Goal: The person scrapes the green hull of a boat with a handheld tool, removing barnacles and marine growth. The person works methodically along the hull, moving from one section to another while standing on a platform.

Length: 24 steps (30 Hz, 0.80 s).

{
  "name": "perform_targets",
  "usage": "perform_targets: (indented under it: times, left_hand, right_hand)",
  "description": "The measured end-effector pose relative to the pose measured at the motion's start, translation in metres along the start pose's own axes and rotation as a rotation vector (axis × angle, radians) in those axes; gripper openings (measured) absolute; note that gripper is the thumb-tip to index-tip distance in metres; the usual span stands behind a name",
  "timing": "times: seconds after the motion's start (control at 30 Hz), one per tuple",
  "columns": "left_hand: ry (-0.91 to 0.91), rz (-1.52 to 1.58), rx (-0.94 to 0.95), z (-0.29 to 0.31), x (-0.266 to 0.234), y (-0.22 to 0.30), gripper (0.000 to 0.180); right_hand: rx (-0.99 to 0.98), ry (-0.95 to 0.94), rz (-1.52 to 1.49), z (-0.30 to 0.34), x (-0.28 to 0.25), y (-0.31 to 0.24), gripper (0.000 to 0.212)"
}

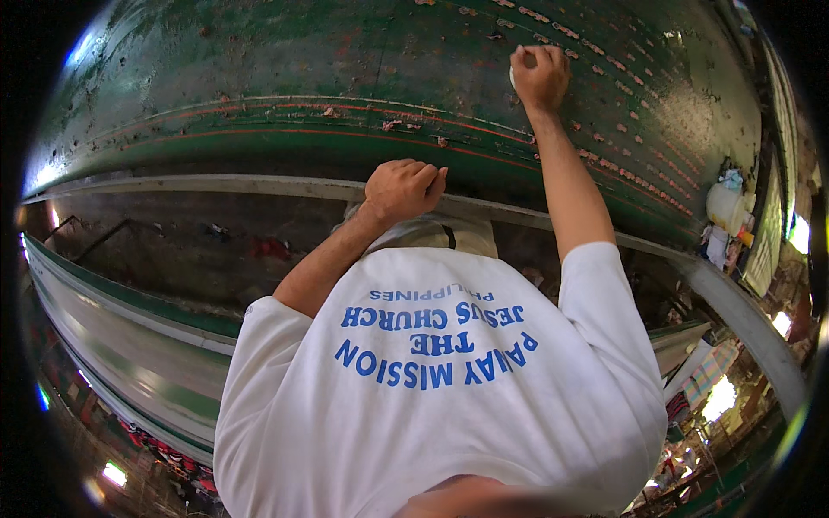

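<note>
Over the right part of a long green table (328,73), my right hand (542,79) is closed, its fingers curled together. A sliver of something white (512,78) shows at its left side; the rest is hidden by the hand. Close by are rows of small pinkish patches (609,60) on the green surface. My left hand (404,190) is curled into a fist at the table's near edge (285,185), in front of my body. Whatever its fingers may hold is hidden.
Red lines (294,131) and scattered pink crumbs (393,125) mark the table's near side. At its right end stands a pale plastic container (725,207) beside crumpled cloths. Behind me on the left runs another long table (129,324).
</note>
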<state>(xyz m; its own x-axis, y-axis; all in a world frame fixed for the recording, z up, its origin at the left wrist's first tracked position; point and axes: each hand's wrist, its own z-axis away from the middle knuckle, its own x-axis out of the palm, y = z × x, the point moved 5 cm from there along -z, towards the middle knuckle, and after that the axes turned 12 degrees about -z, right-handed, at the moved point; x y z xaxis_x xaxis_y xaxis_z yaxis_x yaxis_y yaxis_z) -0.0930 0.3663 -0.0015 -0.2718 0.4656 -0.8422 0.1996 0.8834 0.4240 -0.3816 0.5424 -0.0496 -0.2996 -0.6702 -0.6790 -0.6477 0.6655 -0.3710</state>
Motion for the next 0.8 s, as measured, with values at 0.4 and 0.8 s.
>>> perform_targets:
  times: [0.4,0.8]
  left_hand:
    - [0.044,-0.020,-0.071,0.002,0.001,-0.001,0.043]
    - [0.041,-0.108,-0.173,0.001,0.004,-0.004,0.039]
  right_hand:
    - [-0.027,-0.212,-0.134,0.041,-0.022,-0.042,0.014]
    - [-0.089,-0.101,-0.138,-0.104,0.106,0.001,0.014]
